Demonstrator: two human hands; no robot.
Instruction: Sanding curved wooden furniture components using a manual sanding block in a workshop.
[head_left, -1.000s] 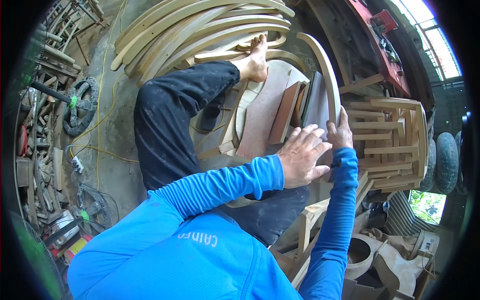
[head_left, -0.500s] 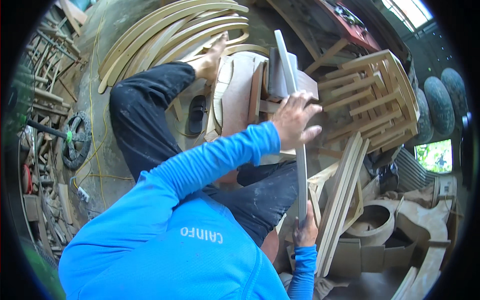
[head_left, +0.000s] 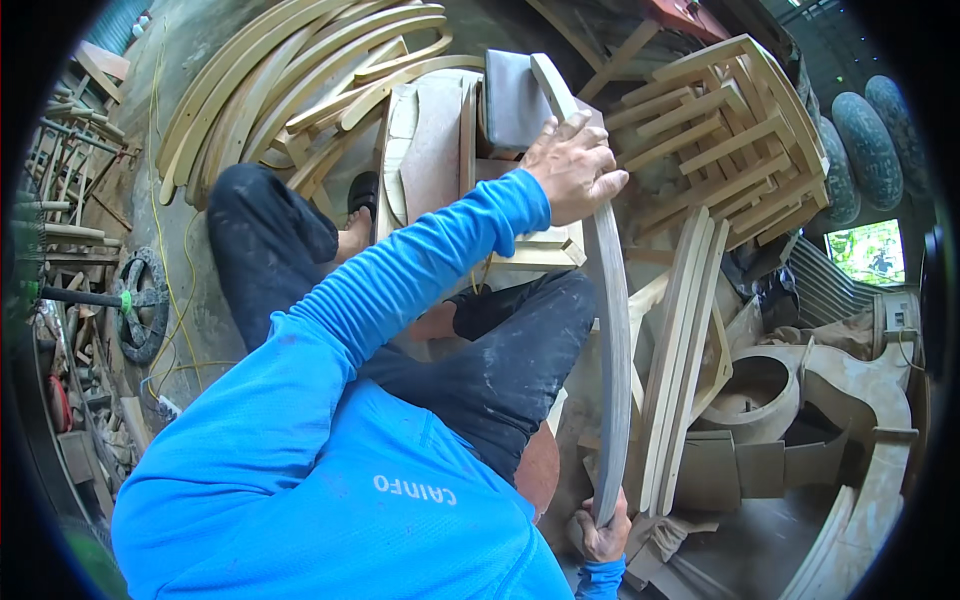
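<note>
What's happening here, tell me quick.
A seated person in a blue top holds a long curved wooden strip with both hands. The left hand rests on its upper part and the right hand grips its lower end. Stacked curved wood pieces and a slatted wooden frame lie around them.

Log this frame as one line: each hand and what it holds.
left hand: gripping upper part of curved wooden slat | right hand: gripping slat's lower end | near: stacked wooden frames
</note>
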